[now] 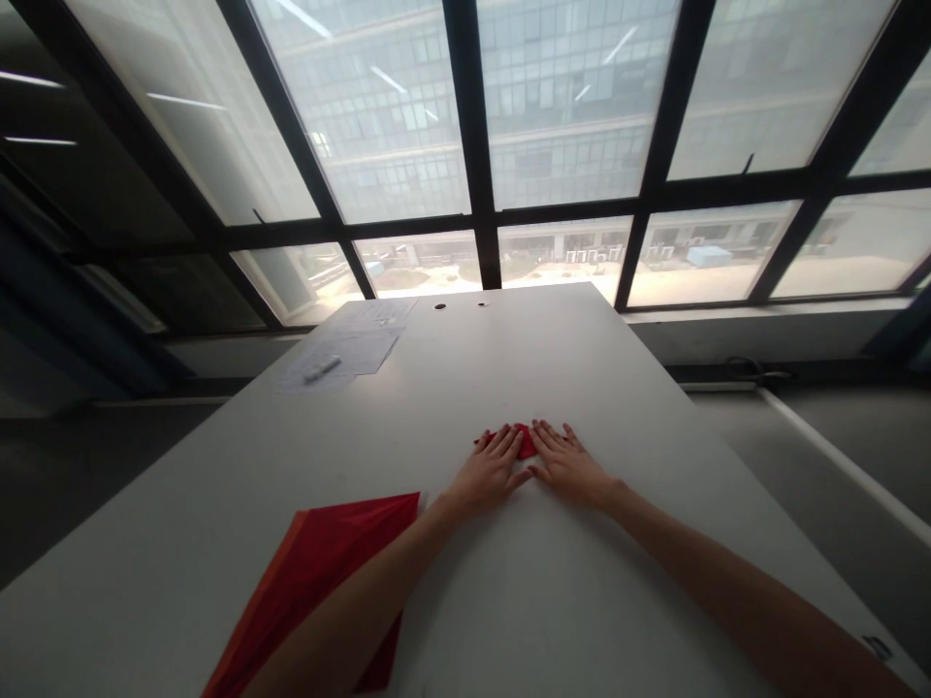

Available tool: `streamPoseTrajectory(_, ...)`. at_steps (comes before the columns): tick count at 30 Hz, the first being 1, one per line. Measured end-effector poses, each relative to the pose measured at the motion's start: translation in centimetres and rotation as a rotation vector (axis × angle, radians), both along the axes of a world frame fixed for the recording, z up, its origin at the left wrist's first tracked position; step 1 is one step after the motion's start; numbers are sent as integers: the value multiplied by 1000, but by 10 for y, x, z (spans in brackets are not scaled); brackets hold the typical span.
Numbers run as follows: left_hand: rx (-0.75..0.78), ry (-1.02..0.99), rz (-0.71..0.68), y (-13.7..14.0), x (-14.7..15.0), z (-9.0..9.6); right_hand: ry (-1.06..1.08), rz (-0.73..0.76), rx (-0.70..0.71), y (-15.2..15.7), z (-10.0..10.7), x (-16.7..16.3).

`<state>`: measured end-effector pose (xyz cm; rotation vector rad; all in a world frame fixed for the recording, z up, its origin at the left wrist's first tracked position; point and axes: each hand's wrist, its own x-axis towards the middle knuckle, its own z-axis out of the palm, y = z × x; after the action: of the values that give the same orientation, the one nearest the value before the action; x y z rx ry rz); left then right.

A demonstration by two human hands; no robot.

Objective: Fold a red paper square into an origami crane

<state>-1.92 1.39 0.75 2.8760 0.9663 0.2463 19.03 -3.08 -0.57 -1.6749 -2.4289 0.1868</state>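
Red piece [527, 442], small and seemingly folded, is lying flat near the middle of the tabletop, with twelve o'clock taken as the window side. Its long axis is running roughly from nine to three o'clock; a narrow tip is poking out toward nine, while its three o'clock end is mostly hiding beneath fingers, so its full outline is escaping me. It is looking like thin paper: probably light, soft enough to crease, a little slick on the smooth surface, and easy to tear if tugged. The exposed nine o'clock tip or the edge facing six would likely be offering the best pinch.

The left hand [493, 473] is resting palm down on its nine o'clock half, fingers extending toward one, lying fairly close together, thumb reaching toward three. The right hand [568, 471] is covering the other half, fingers pointing toward eleven and fanning slightly, thumb nearly meeting the other one. Neither hand is pinching anything.

Farther out, a larger red sheet [364, 528] is spreading toward seven o'clock, partly passing under the left forearm. White papers [374, 351] are lying toward ten, carrying a white pen-like object [322, 369]. The white table [538, 359] is stretching toward the windows [574, 107] at twelve
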Motion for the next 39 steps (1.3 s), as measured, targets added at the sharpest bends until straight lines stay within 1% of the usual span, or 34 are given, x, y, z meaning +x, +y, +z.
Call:
streamPoseTrajectory(2,0,12,15,1,-1,-3,-22,-101,-21,1,-3,6)
streamPoseTrajectory(6,-23,43,28,2,-1,-2,-58,-359,-42,2,-7,11)
streamPoseTrajectory(8,-34,54,33,1,0,-1,-60,-468,16,1,-4,6)
streamPoseTrajectory(9,-36,57,35,1,0,-1,-58,-493,72,1,-2,2)
streamPoseTrajectory(10,-34,58,34,1,0,0,-54,-492,138,0,0,-3)
streamPoseTrajectory(11,-31,57,30,1,0,-1,-48,-458,202,-1,2,-8)
streamPoseTrajectory(13,-20,51,24,1,0,-2,-33,-335,286,-3,5,-16)
streamPoseTrajectory(14,-13,49,24,1,0,-3,-24,-268,296,-4,5,-19)
streamPoseTrajectory(16,2,51,25,2,0,-4,-3,-166,243,-5,2,-22)
streamPoseTrajectory(18,20,67,22,2,-1,-5,17,-122,138,-5,-3,-22)
streamPoseTrajectory(21,36,95,16,3,-1,-6,37,-125,46,-4,-8,-19)
streamPoseTrajectory(25,28,73,42,4,-1,-9,50,-168,15,-3,-8,-16)
streamPoseTrajectory(27,25,35,82,5,-1,-11,54,-174,10,-2,-7,-13)
streamPoseTrajectory(30,7,-60,199,10,-1,-12,59,-165,28,2,-4,-6)
streamPoseTrajectory(33,-12,-207,294,15,-1,-9,89,-173,79,8,1,5)
streamPoseTrajectory(36,-22,-334,312,18,-2,-6,145,-201,127,13,5,12)
streamPoseTrajectory(39,-22,-380,293,17,-3,-5,195,-228,174,14,6,15)
